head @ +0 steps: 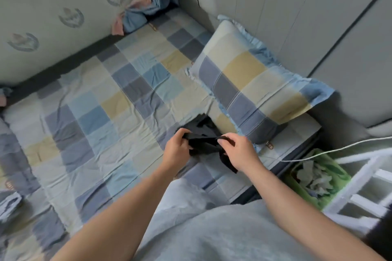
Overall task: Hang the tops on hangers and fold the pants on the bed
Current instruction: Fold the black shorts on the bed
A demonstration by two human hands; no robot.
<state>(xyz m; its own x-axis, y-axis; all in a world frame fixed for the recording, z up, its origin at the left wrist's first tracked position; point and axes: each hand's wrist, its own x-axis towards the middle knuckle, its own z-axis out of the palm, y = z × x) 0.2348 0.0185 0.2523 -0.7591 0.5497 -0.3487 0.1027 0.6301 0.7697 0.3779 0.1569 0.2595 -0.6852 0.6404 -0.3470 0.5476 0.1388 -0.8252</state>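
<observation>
Risk of a crooked fold seems highest here: black garment is bunched and twisted, so its parts may stay tangled, and whether it is a top or pants cannot be told. It is held low over the bed near its right edge, just beside the lower corner of a checked pillow. Left hand and right hand, close together with forearms stretched forward, each pinch the cloth's upper edge with curled fingers
</observation>
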